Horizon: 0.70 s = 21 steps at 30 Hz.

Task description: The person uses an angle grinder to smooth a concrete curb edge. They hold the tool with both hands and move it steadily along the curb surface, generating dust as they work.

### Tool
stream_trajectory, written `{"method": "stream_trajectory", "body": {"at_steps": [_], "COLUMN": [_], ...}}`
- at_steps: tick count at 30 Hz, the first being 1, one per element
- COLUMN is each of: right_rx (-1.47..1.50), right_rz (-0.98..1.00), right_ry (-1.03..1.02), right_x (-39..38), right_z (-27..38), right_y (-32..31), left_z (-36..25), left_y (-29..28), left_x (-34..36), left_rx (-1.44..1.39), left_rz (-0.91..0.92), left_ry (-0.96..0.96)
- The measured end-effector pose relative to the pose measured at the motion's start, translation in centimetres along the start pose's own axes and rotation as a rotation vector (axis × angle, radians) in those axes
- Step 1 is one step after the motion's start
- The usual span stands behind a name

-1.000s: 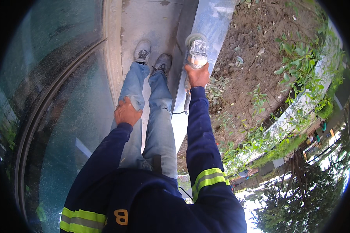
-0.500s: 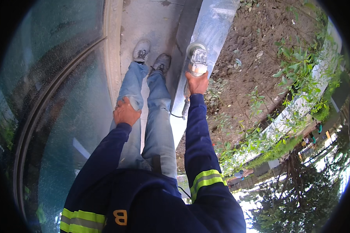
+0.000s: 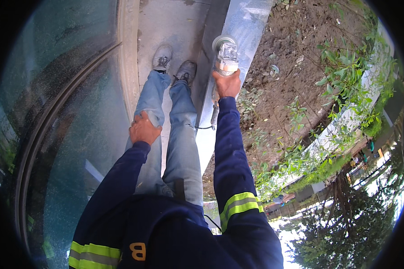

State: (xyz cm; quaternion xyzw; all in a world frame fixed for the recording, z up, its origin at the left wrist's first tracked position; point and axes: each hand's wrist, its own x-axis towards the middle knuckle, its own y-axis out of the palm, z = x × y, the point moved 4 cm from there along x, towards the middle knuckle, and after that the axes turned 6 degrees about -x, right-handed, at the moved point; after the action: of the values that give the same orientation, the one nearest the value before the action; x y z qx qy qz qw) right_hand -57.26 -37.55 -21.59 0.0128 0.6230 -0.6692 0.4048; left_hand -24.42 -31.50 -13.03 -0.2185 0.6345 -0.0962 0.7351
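Note:
My right hand (image 3: 226, 84) grips a dusty white angle grinder (image 3: 228, 60), whose pale round head (image 3: 221, 41) rests on the long, smooth stone ledge (image 3: 244, 22) to the right of my legs. A black cord (image 3: 203, 127) runs from the back of the tool past the ledge. My left hand (image 3: 144, 131) is curled over the knee of my faded blue jeans (image 3: 153, 94); the palm is hidden.
Both shoes (image 3: 162, 58) stand on a paved walkway (image 3: 173, 22) beside dusty glass (image 3: 72, 125) with a curved frame. Right of the ledge lie soil (image 3: 292, 54) and leafy plants (image 3: 332, 89); trees (image 3: 345, 210) show at the lower right.
Over the last second the grinder and my right hand slid down along the ledge, then back up a little beyond where they began. My left hand stays on the knee.

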Motion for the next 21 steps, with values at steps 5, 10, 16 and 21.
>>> {"method": "stream_trajectory", "body": {"at_steps": [5,10,16,21], "right_rx": [0.046,0.059,0.04,0.031], "right_rz": [-0.022,-0.031,0.003,0.001], "right_ry": [0.006,0.021,0.009,0.004], "right_x": [-0.7,-1.3,-1.4,-0.6], "right_z": [-0.9,-2.4,-1.0,1.5], "right_y": [0.4,0.6,0.7,0.4], "left_z": [-0.2,-0.1,0.1,0.1], "left_y": [-0.4,-0.6,-0.4,-0.1], "left_x": [0.0,0.0,-0.1,0.0], "left_rx": [-0.029,-0.047,-0.036,-0.022], "left_rz": [0.029,0.031,0.004,0.005], "left_ry": [-0.012,-0.026,-0.023,-0.011]}}
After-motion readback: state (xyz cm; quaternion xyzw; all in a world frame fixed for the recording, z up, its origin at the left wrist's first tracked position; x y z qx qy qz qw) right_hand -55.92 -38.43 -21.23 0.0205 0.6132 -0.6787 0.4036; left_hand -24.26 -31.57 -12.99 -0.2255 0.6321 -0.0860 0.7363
